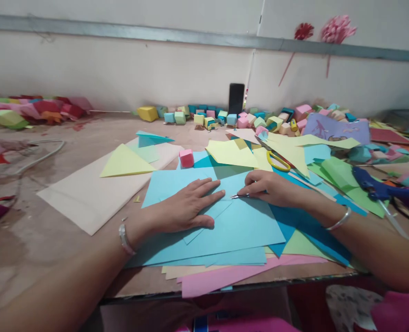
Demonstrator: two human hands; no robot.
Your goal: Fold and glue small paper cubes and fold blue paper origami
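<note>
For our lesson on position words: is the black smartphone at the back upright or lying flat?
The smartphone is upright: its long sides run vertical behind small paper boxes.

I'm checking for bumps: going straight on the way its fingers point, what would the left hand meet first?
Probably the right hand or the pointed tool it holds, just ahead of the left hand; which comes first is hard to tell from one view.
</note>
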